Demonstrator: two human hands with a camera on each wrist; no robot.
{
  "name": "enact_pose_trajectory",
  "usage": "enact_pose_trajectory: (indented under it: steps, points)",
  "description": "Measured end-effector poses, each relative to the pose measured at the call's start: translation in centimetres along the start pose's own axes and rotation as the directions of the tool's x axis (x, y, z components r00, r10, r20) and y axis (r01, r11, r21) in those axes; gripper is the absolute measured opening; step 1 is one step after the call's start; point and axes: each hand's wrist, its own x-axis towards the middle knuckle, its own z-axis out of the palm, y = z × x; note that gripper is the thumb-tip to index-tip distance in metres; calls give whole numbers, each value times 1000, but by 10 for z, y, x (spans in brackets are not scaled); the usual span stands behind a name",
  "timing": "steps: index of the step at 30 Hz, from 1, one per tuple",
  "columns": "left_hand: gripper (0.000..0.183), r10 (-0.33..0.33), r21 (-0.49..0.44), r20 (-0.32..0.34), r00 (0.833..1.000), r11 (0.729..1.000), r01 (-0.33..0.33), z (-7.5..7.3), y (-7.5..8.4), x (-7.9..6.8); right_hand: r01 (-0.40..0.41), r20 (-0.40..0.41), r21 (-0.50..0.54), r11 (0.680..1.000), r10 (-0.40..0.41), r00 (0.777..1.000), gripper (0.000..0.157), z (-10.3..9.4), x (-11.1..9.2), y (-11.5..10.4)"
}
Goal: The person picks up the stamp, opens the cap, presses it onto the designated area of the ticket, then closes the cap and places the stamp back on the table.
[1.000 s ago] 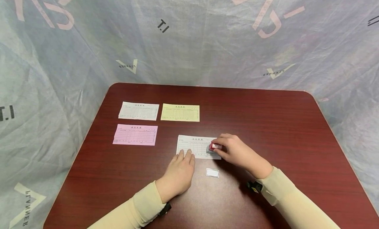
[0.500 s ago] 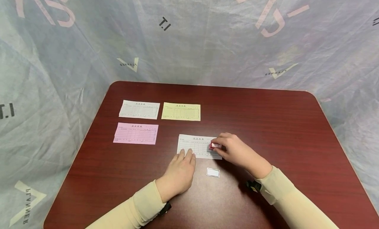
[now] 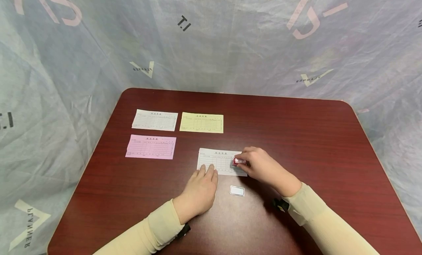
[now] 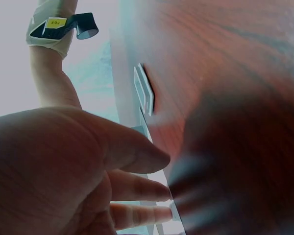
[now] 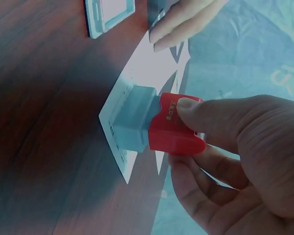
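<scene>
A white printed form (image 3: 211, 159) lies at the middle of the table. My right hand (image 3: 262, 167) grips a self-inking stamp (image 5: 174, 125) by its red top, thumb on one side and fingers on the other. The stamp's grey-blue base stands on the right end of the form, as the right wrist view shows. My left hand (image 3: 200, 191) rests its straight fingertips on the form's lower left edge. Just below the form lies a small white rectangular cap with a grey rim (image 3: 237, 191), touched by neither hand. The print under the stamp is hidden.
Toward the back left lie another white form (image 3: 155, 120), a yellow form (image 3: 202, 122) and a pink form (image 3: 151, 147). The dark red table (image 3: 296, 130) has rounded far corners, and a grey cloth (image 3: 217, 42) hangs behind it.
The red top of the stamp has sunk slightly toward the form, and less of its base shows. My left hand stays in place. The head view has shifted slightly.
</scene>
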Motion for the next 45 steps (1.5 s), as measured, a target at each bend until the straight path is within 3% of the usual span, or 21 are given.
enact_pose_trajectory:
  steps: [10,45]
  points:
    - [52,10,27,3,1000,1000,-10,-2,-1,1,-18,18,-38,999,19,1000,15,-1,3,-3]
    - [56,-10,-51,13,1000,999,10,-2,-2,1,-80,34,-33,996,81,996,16,-3,6,-7]
